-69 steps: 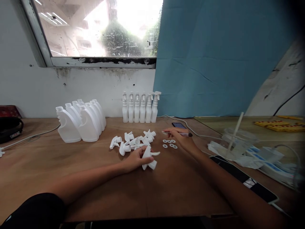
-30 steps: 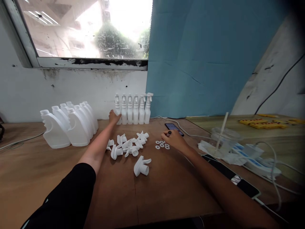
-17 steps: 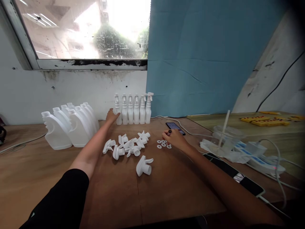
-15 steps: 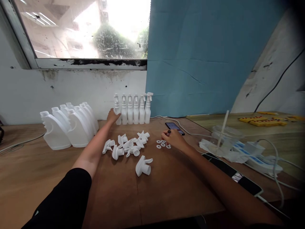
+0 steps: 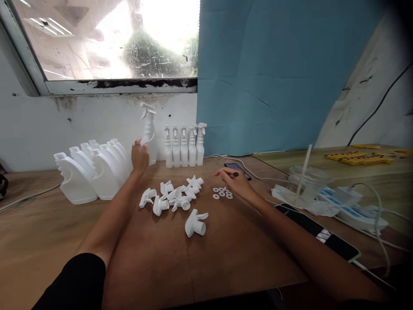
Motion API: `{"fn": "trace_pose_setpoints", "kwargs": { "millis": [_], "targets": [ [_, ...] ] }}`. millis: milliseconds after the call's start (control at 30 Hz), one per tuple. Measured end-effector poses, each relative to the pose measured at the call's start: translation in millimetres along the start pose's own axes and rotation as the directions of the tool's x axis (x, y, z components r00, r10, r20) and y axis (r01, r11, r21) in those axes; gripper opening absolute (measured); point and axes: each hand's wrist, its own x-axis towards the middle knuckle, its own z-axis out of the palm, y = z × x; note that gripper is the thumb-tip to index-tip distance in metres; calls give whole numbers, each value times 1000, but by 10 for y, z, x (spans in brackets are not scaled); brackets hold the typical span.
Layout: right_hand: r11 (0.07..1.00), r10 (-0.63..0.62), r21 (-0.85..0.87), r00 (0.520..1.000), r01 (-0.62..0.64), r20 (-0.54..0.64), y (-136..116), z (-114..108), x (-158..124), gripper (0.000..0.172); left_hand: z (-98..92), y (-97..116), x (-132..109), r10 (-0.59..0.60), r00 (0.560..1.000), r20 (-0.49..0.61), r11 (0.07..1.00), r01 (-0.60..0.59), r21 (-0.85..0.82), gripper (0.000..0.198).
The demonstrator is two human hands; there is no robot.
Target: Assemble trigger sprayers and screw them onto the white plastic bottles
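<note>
Left hand (image 5: 140,157): fingers curled round a white spray bottle (image 5: 149,133), its trigger head on top, held near upright by the wall (image 5: 97,116). From where I stand I can't make out whether its base touches the table (image 5: 155,262). Right hand (image 5: 237,181): fingers partly bent, index finger extended, gripping a dark-ended tool (image 5: 235,174), mostly hidden; hand just beyond the small white rings (image 5: 223,193). Phone (image 5: 245,174) close behind it. Five spray bottles (image 5: 183,150) stand in a row, right of the held one. Loose trigger heads (image 5: 176,194) lie mid-table; a single trigger head (image 5: 193,224) lies nearer the person. White jugs (image 5: 106,176) grouped at left.
</note>
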Motion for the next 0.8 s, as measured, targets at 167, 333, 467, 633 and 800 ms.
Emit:
{"fn": "trace_pose_setpoints", "kwargs": {
  "millis": [167,333,467,633,800],
  "targets": [
    [922,45,384,998,-55,36,-181,14,-36,35,-549,460,-211,317,944,88,911,-278,-304,41],
    [749,-26,659,990,-72,137,-352,-13,-132,51,-715,898,-610,483,716,503,867,-311,-390,37],
    [632,31,766,992,-117,126,-418,-6,-193,41,-740,1060,-828,476,493,728,876,-340,-342,38],
    [634,109,773,993,-28,-53,-517,97,-233,37,-765,1228,-1067,598,504,623,772,-571,-280,53],
    [692,50,722,997,3,-53,-601,190,-300,36,-786,1408,-1372,700,475,533,635,-756,-160,54]
  ]
}}
